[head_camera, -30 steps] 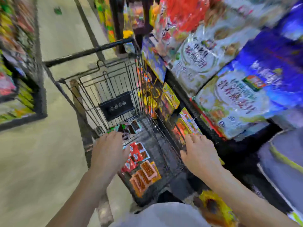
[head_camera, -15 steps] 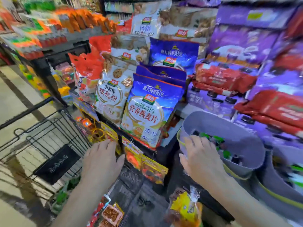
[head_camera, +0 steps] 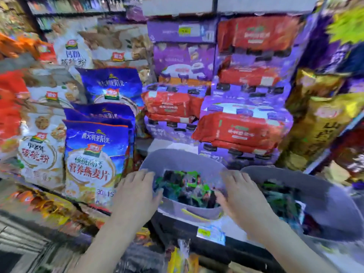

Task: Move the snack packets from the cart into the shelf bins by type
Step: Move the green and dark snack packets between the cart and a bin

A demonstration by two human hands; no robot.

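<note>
A grey shelf bin (head_camera: 177, 157) sits on the shelf in front of me and holds several small green and dark snack packets (head_camera: 187, 186). My left hand (head_camera: 137, 192) rests palm down over the bin's left rim with its fingers stretched out. At the right rim, my right hand (head_camera: 241, 194) lies the same way, thumb toward the packets. I see no packet in either hand, though the frame is blurred. A second grey bin (head_camera: 327, 205) to the right holds similar dark and green packets (head_camera: 281, 200). The cart is out of view.
Large blue oat bags (head_camera: 94, 154) stand left of the bin, white and red bags beyond them. Red packs on purple cases (head_camera: 236, 131) are stacked behind the bins, gold bags (head_camera: 319, 125) at the right. A price tag (head_camera: 210, 233) hangs on the shelf edge.
My view swung right from the cart to the shelf. Both hands travelled from over the cart to the rims of the grey bin.
</note>
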